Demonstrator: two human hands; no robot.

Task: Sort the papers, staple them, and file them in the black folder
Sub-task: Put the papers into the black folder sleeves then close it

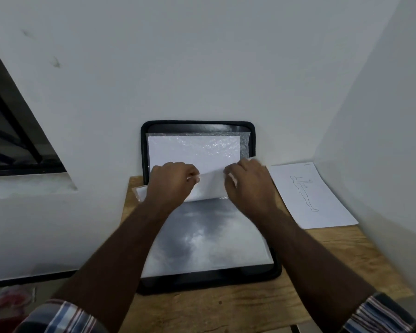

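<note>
Papers [209, 186] lie at the open black folder [264, 275] hinge, pinched by left hand [172, 182] and right hand [246, 182].

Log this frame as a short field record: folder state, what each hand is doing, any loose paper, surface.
folder: black folder open, back half propped against the wall, front half flat on the table
sleeve: upper plastic sleeve holds a white sheet
left hand: left hand pinches the paper's lower edge
right hand: right hand grips the same edge
loose paper: sheet with a figure outline, right of the folder
surface: wooden table
</note>
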